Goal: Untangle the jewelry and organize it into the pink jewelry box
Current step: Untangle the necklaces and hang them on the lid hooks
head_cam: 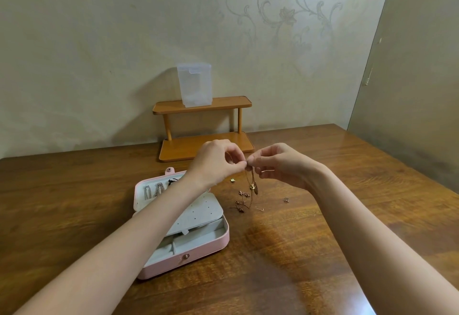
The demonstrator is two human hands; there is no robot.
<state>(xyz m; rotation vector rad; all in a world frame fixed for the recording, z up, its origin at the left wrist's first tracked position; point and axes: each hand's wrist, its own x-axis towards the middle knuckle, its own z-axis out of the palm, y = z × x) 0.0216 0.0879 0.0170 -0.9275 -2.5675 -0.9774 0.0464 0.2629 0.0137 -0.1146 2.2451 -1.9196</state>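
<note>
A tangled chain (250,185) is pinched by the left hand (218,163) and right hand (278,165), fingertips almost meeting. It is held lifted, likely so knots hang free. The pink jewelry box (198,252) lies open at near left.

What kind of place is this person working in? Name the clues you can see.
Probably a room in a home, not a workshop. The clues: patterned wallpaper on the wall, a polished wooden table pushed into a corner, and a small wooden shelf holding a clear plastic box.
</note>
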